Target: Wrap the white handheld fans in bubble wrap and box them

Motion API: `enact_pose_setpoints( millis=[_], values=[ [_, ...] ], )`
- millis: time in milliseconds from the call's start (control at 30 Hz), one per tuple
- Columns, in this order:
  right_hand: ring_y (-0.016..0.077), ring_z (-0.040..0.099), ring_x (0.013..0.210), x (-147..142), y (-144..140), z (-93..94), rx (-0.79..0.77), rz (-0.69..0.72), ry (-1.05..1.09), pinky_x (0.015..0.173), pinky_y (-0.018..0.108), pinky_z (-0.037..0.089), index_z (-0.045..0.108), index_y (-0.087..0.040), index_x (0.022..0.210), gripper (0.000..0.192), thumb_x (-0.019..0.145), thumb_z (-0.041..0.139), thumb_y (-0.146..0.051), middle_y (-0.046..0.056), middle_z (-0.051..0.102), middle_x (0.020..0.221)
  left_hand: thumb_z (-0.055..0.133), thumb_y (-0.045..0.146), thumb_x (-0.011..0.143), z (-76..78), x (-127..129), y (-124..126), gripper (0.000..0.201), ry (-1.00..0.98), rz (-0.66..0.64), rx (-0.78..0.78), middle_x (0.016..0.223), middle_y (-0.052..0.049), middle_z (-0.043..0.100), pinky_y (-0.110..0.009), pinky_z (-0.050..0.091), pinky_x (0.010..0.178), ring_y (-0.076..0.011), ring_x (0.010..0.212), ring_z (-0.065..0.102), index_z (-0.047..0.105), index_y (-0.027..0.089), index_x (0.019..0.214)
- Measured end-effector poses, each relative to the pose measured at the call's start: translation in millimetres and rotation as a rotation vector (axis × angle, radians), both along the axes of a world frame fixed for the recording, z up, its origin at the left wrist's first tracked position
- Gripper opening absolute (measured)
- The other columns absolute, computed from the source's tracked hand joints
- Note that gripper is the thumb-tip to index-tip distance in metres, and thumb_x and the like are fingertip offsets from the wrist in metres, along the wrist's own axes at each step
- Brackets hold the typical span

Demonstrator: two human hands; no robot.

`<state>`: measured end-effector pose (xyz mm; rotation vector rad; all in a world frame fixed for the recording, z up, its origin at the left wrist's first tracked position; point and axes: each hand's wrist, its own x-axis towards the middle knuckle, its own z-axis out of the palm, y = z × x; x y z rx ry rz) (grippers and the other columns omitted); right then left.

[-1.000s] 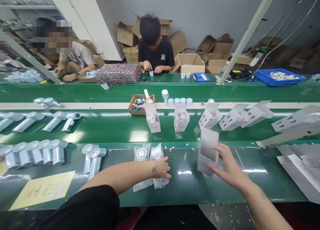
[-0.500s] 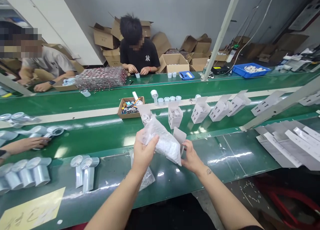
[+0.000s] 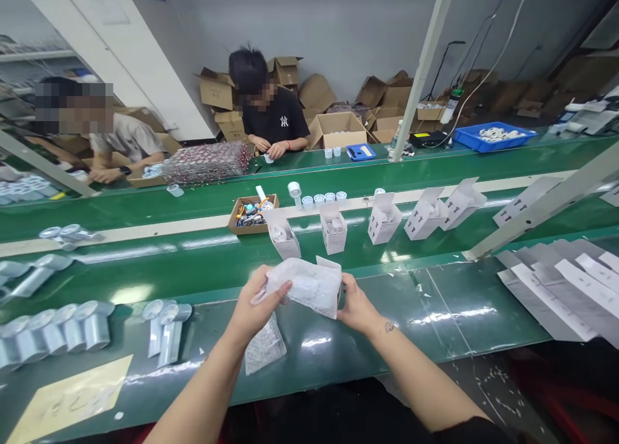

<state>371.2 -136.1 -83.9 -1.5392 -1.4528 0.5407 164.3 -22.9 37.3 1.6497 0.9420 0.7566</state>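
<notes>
Five open white cartons [image 3: 382, 217] stand in a row on the green conveyor belt [image 3: 193, 257]. A cardboard tray of small parts [image 3: 251, 212] sits behind them. Flat carton blanks [image 3: 561, 283] lie stacked at right. A blue bin [image 3: 493, 135] rests on the far bench.

The left hand [image 3: 255, 305] and right hand [image 3: 356, 305] hold a bagged item [image 3: 294, 283] and a small carton [image 3: 325, 289] between them above the near edge of the work table [image 3: 435, 315], with a second bagged item [image 3: 264, 344] lying on the table just below the left hand. Bagged units [image 3: 167, 328] lie along the table's left part and flat carton blanks [image 3: 561, 283] at its right end. Behind the table, open cartons [image 3: 333, 230] stand in a row on the conveyor belt [image 3: 193, 263], with a parts tray [image 3: 251, 213] at its far edge.
</notes>
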Motion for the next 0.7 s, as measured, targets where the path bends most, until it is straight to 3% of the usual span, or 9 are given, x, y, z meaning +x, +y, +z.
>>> enact_pose_setpoints(
  millis=[133, 200, 267, 333, 433, 500, 567, 633, 700],
  values=[
    [0.0284, 0.058, 0.112, 3.0, 1.9, 0.6, 0.036, 0.048, -0.044, 0.094, 0.045, 0.050, 0.035, -0.022, 0.123, 0.068, 0.069, 0.075, -0.022, 0.014, 0.051, 0.122, 0.079, 0.047, 0.063, -13.3, 6.3, 4.7, 0.046, -0.152, 0.124, -0.270, 0.076, 0.000, 0.061, -0.024, 0.046, 0.044, -0.0140, 0.059, 0.057, 0.057, 0.016, 0.090],
    [0.0292, 0.058, 0.113, 3.9, 3.5, -1.4, 0.021, 0.078, -0.059, 0.095, 0.046, 0.050, 0.035, -0.023, 0.119, 0.068, 0.065, 0.077, -0.019, 0.014, 0.050, 0.123, 0.078, 0.050, 0.061, -18.4, 12.2, 7.3, 0.049, -0.123, 0.222, -0.277, 0.075, 0.001, 0.060, -0.023, 0.043, 0.042, -0.0136, 0.056, 0.056, 0.056, 0.017, 0.089],
    [0.0302, 0.057, 0.113, 3.2, 5.8, -4.1, 0.005, 0.102, -0.063, 0.095, 0.047, 0.050, 0.036, -0.023, 0.117, 0.071, 0.062, 0.079, -0.017, 0.014, 0.048, 0.125, 0.071, 0.051, 0.069, -18.0, 20.5, 5.1, 0.042, -0.022, 0.305, -0.104, 0.076, 0.000, 0.059, -0.025, 0.046, 0.047, -0.0144, 0.060, 0.056, 0.055, 0.018, 0.089],
    [0.0315, 0.055, 0.116, 0.6, 8.9, -6.3, 0.007, 0.122, -0.062, 0.097, 0.049, 0.049, 0.036, -0.022, 0.119, 0.073, 0.061, 0.080, -0.015, 0.016, 0.047, 0.128, 0.061, 0.042, 0.079, -12.5, 32.4, -4.7, 0.026, 0.194, 0.306, 0.221, 0.082, -0.002, 0.060, -0.030, 0.052, 0.062, -0.0179, 0.072, 0.059, 0.055, 0.019, 0.089],
    [0.0322, 0.051, 0.123, -4.6, 13.6, -7.7, 0.040, 0.188, -0.059, 0.103, 0.050, 0.045, 0.037, -0.022, 0.124, 0.074, 0.063, 0.078, -0.016, 0.015, 0.047, 0.132, 0.054, 0.020, 0.080, -2.4, 55.1, -27.8, 0.007, 0.655, 0.082, 0.627, 0.090, -0.008, 0.059, -0.035, 0.051, 0.077, -0.0237, 0.090, 0.058, 0.058, 0.020, 0.086],
    [0.0304, 0.051, 0.125, -6.3, 15.3, -7.3, 0.027, 0.224, -0.043, 0.106, 0.049, 0.043, 0.040, -0.023, 0.126, 0.065, 0.070, 0.072, -0.018, 0.014, 0.050, 0.130, 0.051, 0.013, 0.081, 1.9, 68.9, -39.2, 0.012, 0.886, -0.127, 0.711, 0.092, -0.010, 0.059, -0.034, 0.050, 0.074, -0.0261, 0.093, 0.057, 0.059, 0.021, 0.085],
    [0.0286, 0.053, 0.122, -5.9, 15.3, -6.1, -0.016, 0.205, -0.020, 0.106, 0.049, 0.042, 0.041, -0.023, 0.127, 0.055, 0.077, 0.063, -0.017, 0.013, 0.053, 0.126, 0.049, 0.014, 0.084, 5.0, 78.3, -42.1, 0.015, 0.971, -0.216, 0.713, 0.095, -0.010, 0.058, -0.034, 0.050, 0.074, -0.0263, 0.095, 0.057, 0.060, 0.022, 0.091],
    [0.0285, 0.056, 0.116, -5.0, 14.1, -4.1, -0.059, 0.166, 0.002, 0.101, 0.050, 0.046, 0.039, -0.022, 0.129, 0.059, 0.076, 0.064, -0.018, 0.014, 0.052, 0.125, 0.046, 0.018, 0.089, 9.3, 83.2, -38.8, 0.018, 0.948, -0.127, 0.664, 0.100, -0.009, 0.058, -0.034, 0.050, 0.080, -0.0242, 0.096, 0.058, 0.058, 0.021, 0.102],
    [0.0302, 0.056, 0.115, -5.3, 13.3, -0.9, -0.080, 0.150, 0.023, 0.098, 0.050, 0.048, 0.036, -0.020, 0.132, 0.074, 0.067, 0.073, -0.023, 0.015, 0.049, 0.129, 0.044, 0.022, 0.092, 15.4, 85.6, -36.3, 0.021, 0.941, -0.053, 0.582, 0.103, -0.009, 0.057, -0.034, 0.049, 0.084, -0.0227, 0.096, 0.059, 0.055, 0.019, 0.109]
  ],
)
